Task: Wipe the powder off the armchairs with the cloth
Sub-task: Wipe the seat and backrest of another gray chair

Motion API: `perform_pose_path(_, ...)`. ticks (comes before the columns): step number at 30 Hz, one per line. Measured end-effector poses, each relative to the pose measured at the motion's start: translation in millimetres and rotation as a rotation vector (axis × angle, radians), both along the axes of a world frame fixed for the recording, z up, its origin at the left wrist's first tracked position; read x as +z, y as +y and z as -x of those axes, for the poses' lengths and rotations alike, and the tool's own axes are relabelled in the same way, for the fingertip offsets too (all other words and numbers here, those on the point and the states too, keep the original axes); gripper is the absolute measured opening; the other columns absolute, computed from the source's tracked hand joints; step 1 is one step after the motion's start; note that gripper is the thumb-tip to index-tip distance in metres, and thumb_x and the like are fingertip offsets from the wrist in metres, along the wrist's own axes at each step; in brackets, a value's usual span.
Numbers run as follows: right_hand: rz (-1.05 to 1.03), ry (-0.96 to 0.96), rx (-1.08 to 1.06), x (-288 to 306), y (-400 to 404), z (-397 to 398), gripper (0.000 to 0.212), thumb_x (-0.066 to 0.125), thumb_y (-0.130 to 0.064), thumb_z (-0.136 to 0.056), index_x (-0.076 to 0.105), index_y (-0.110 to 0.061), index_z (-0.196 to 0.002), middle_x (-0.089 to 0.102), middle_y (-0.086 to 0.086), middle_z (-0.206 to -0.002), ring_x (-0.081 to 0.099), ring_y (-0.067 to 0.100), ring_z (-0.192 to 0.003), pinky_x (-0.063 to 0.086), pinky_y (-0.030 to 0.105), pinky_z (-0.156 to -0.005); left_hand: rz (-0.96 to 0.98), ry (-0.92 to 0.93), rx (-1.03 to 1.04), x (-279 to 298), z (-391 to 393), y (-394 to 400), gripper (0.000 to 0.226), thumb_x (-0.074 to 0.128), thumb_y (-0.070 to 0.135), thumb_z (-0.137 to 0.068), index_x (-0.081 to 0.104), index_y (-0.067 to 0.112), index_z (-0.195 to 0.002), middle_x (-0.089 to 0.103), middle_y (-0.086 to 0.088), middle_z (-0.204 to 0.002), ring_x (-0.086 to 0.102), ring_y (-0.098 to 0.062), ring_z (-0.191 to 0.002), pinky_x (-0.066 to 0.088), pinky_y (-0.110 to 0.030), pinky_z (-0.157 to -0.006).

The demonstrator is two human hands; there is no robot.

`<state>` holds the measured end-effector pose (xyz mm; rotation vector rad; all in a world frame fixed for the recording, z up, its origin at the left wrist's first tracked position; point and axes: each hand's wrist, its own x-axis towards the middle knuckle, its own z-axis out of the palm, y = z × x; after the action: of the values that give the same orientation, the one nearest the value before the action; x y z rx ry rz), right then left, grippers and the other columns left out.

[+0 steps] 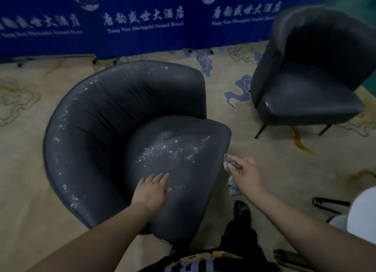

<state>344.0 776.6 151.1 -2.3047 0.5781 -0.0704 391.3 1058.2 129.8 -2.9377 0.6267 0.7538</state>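
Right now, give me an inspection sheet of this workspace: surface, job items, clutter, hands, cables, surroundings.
Surface: patterned beige carpet with blue cloud motifs.
Job's things: near armchair, dark grey, white powder scattered on the seat cushion and along the backrest rim; far armchair, no obvious powder apart from a small speck at the seat's front edge; cloth, crumpled, off the seat's right edge.
Clutter: black metal frame on the carpet at right; what it belongs to cannot be told.
Hands: left hand flat on the near seat; right hand grips the cloth.
Cables: nothing seen.
Surroundings: blue hotel banner behind the chairs.
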Motion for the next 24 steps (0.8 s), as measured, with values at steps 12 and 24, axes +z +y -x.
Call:
perform_pose_path(12, 0.018, 0.064, 0.622, -8, -72, -146, 0.036, 0.062, -0.027, -0.092, 0.062, -0.018, -0.127, 0.043, 0.0, -0.105, 0.047, 0.007, -0.089, 0.029, 0.011, -0.079, -0.061, 0.009, 0.59, -3, 1, -81, 0.057, 0.021, 0.047, -0.101, 0.012, 0.025, -0.153, 0.024, 0.002, -0.158, 0.021, -0.023, -0.144, 0.017, -0.041, -0.117)
perform_pose_path(24, -0.01, 0.165, 0.997, -19, -25, -185, 0.036, 0.06, -0.03, -0.094, 0.06, -0.022, -0.129, 0.042, -0.004, -0.103, 0.048, -0.006, -0.079, 0.029, 0.005, -0.07, -0.05, 0.024, 0.955, -6, 57, -104, 0.057, 0.024, 0.046, -0.101, 0.014, 0.024, -0.153, 0.014, -0.004, -0.16, 0.014, -0.025, -0.146, 0.017, -0.041, -0.117)
